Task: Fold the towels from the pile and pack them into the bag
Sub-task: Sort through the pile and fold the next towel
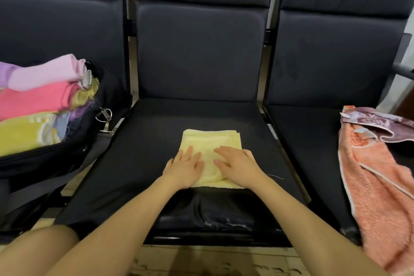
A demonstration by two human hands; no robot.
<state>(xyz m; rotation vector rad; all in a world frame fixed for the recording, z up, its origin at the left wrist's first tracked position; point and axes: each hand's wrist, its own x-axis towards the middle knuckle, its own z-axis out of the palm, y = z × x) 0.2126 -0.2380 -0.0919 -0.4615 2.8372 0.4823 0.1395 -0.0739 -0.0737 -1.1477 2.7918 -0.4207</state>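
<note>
Pale yellow towel [210,141], folded small, lies near the front edge of the middle bench seat [143,145]. Left hand [186,167] and right hand [237,167] both rest flat on it, fingers straight, grip released; likely pressing the fold flat. Black bag [74,141] stands open on the left seat, just beside, already stacked with folded towels. The unfolded pile [378,163] hangs over the right seat's front edge. A patterned patch tops the pile; no legible writing.
</note>
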